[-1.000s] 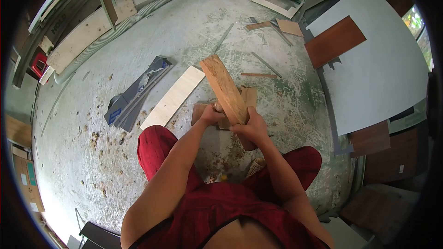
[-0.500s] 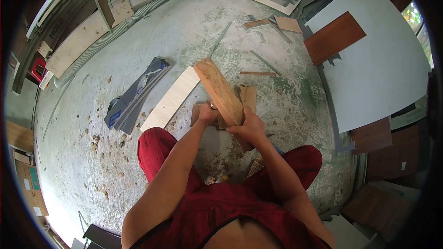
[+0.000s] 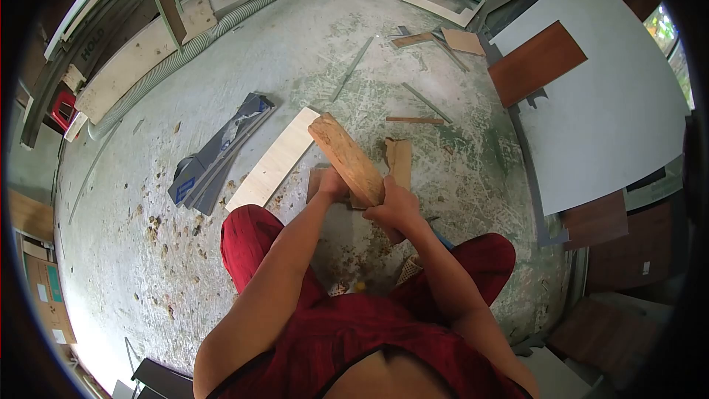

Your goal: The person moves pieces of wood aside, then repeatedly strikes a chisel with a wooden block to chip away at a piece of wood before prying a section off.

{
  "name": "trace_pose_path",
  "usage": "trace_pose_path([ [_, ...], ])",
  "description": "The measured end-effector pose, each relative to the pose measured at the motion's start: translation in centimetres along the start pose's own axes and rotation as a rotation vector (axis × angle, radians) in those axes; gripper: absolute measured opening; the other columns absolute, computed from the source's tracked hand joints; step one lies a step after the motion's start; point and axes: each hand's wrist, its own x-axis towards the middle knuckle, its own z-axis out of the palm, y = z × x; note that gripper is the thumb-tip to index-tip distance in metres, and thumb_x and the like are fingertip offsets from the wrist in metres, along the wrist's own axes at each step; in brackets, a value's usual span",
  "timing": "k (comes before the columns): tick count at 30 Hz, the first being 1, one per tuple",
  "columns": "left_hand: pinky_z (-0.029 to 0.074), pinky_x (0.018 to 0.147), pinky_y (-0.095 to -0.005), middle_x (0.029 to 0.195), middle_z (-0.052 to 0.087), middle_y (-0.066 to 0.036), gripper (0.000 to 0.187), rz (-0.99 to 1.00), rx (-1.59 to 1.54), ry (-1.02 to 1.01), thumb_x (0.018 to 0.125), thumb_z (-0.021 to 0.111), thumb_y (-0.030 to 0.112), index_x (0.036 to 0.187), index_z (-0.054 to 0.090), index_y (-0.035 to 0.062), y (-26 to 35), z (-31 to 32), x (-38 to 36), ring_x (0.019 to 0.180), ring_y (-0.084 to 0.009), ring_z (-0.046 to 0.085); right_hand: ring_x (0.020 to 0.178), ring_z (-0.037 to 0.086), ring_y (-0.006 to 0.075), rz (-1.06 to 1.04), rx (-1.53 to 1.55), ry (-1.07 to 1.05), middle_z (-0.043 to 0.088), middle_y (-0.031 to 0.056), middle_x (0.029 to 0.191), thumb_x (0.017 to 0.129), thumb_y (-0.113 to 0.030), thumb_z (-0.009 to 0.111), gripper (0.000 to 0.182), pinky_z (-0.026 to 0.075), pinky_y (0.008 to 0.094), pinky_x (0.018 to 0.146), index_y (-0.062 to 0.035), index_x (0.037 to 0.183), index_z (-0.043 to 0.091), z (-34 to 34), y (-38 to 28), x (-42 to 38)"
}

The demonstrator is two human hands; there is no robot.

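Observation:
My right hand is wrapped round the lower end of a thick wooden block, which slants up to the left. My left hand is closed beside the block's left side; what it holds is hidden behind the block. Under the hands lie brown wood pieces. A torn-edged tan board lies just beyond my right hand. To the left, a pale plank rests on the floor.
Dark strips lie left of the plank. Thin strips are scattered ahead. A grey hose runs along the upper left. Large grey panels and a red-brown board stand at right.
The upper end of the block has dropped slightly toward me and the block has tilted. A shiny round bit beside my left hand no longer shows.

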Motion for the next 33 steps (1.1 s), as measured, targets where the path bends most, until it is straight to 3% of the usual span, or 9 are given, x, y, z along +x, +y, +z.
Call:
trace_pose_path([
  [1,0.048,0.079,-0.0334,0.108,0.065,-0.014,0.034,0.048,0.182,0.001,0.082,0.064,0.023,0.11,0.06,0.0032,1.4,-0.4,-0.4,0.097,-0.0251,0.062,0.088,0.062,0.0357,-0.003,0.004,-0.004,0.063,0.0191,0.091,0.055,-0.038,0.076,0.076,0.047,0.0399,0.078,-0.0017,0.114,0.044,0.0,0.0,0.0],
  [4,0.048,0.081,-0.0332,0.109,0.064,-0.015,0.037,0.021,0.292,-0.042,0.081,0.064,0.025,0.111,0.059,0.0025,5.4,-1.3,-1.6,0.1,-0.027,0.06,0.09,0.061,0.0357,-0.001,-0.018,-0.028,0.063,0.0194,0.092,0.055,-0.038,0.076,0.078,0.047,0.0398,0.079,-0.0014,0.115,0.044,0.0,0.2,0.2],
  [10,0.046,0.086,-0.0324,0.113,0.062,-0.013,0.033,0.098,0.036,-0.082,0.083,0.062,0.021,0.111,0.06,0.0044,4.5,-1.3,-1.4,0.105,-0.0255,0.058,0.091,0.061,0.0363,-0.004,0.002,-0.02,0.062,0.02,0.094,0.054,-0.038,0.076,0.079,0.046,0.0402,0.08,-0.0005,0.117,0.044,-0.2,0.1,0.0],
  [14,0.046,0.087,-0.032,0.114,0.062,-0.01,0.032,0.175,0.331,-0.106,0.084,0.06,0.018,0.113,0.058,0.0046,1.8,-0.8,-0.1,0.105,-0.0236,0.058,0.092,0.061,0.0367,0.007,-0.008,-0.028,0.062,0.0203,0.095,0.055,-0.037,0.076,0.079,0.046,0.0405,0.08,-0.0005,0.117,0.044,0.0,0.1,0.2],
  [22,0.041,0.095,-0.0287,0.121,0.059,-0.006,0.033,0.066,0.218,-0.172,0.088,0.054,0.018,0.12,0.055,0.0086,3.6,-1.2,-0.8,0.114,-0.0207,0.053,0.091,0.061,0.0369,-0.004,0.007,-0.021,0.062,0.0204,0.094,0.055,-0.037,0.075,0.078,0.047,0.0406,0.08,-0.0004,0.116,0.044,0.1,0.1,0.2],
  [25,0.039,0.097,-0.0283,0.122,0.059,-0.005,0.033,0.122,0.405,-0.172,0.089,0.052,0.017,0.122,0.054,0.0085,3.3,-1.0,-0.5,0.116,-0.0197,0.051,0.091,0.061,0.0368,-0.016,0.005,-0.01,0.062,0.0204,0.094,0.055,-0.038,0.076,0.078,0.047,0.0408,0.08,-0.0004,0.115,0.044,0.3,0.2,0.2],
  [28,0.04,0.095,-0.0285,0.121,0.059,-0.005,0.033,0.123,0.337,-0.158,0.09,0.053,0.014,0.121,0.053,0.0066,3.1,-0.9,-0.4,0.114,-0.0184,0.052,0.091,0.061,0.0367,-0.005,-0.001,-0.006,0.062,0.0204,0.094,0.055,-0.038,0.076,0.077,0.047,0.0407,0.079,-0.0005,0.114,0.044,0.3,0.1,0.2],
  [33,0.043,0.09,-0.0281,0.119,0.06,-0.007,0.033,-0.041,-0.025,-0.13,0.087,0.056,0.007,0.12,0.053,0.0037,5.4,-1.2,-1.4,0.108,-0.0168,0.055,0.09,0.061,0.0368,-0.016,0.0,-0.007,0.062,0.0199,0.092,0.055,-0.038,0.076,0.076,0.047,0.0409,0.078,-0.0004,0.113,0.044,0.3,0.2,0.2],
])
